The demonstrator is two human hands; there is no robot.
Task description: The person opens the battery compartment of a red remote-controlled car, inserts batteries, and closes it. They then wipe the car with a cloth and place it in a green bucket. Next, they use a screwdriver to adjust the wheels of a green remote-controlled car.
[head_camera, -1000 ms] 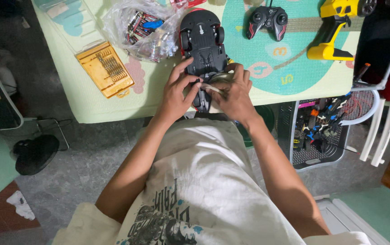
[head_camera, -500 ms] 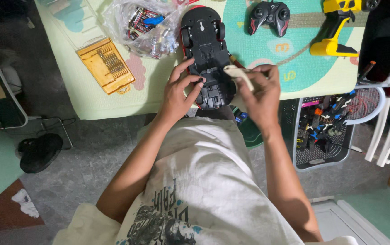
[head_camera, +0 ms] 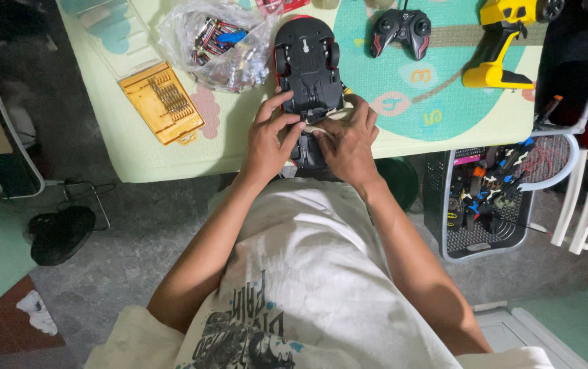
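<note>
A black toy car with a red rim lies upside down at the near edge of a pale green table. My left hand grips the car's near end from the left, fingers on the underside. My right hand covers the near end from the right and presses a small pale strip-like part against the chassis. Both hands nearly touch over the car's rear.
An orange case of screwdriver bits and a clear bag of parts lie left of the car. A black remote controller and a yellow power drill lie to the right. A grey basket of toys stands on the floor.
My right hand had lifted the pale part above the car; now it has come back down and holds it against the car's near end. The left hand stays on the car.
</note>
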